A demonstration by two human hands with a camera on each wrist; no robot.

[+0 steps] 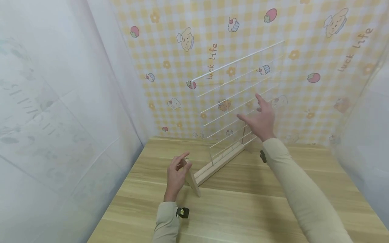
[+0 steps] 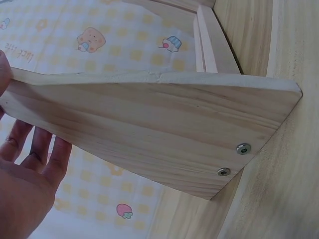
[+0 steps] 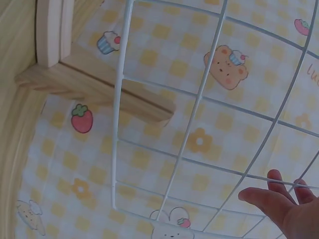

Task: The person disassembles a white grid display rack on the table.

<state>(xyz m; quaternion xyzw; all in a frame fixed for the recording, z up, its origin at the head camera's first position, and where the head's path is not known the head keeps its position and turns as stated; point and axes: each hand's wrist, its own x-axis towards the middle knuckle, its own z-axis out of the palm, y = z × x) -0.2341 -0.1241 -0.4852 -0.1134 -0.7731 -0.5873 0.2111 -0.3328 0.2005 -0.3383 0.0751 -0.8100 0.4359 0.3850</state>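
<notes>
A pale wooden stand (image 1: 221,165) sits angled on the table, its long base beam joining two end panels. My left hand (image 1: 175,177) grips the near end panel (image 2: 144,114) by its upper part, thumb on one edge and fingers along the other. Above the base rises a white wire grid (image 1: 238,61), tilted, its lower edge close over the beam. My right hand (image 1: 262,119) is beside the grid's right part, thumb and fingers spread apart. In the right wrist view, its fingertips overlap the wires, and the far end panel (image 3: 144,102) shows behind them.
Two metal bolt heads (image 2: 243,149) show on the near panel's outer face. Yellow checked cloth (image 1: 291,27) with cartoon prints hangs behind the wooden table (image 1: 243,212). A white curtain (image 1: 60,101) is at the left, and another white sheet (image 1: 373,118) hangs at the right.
</notes>
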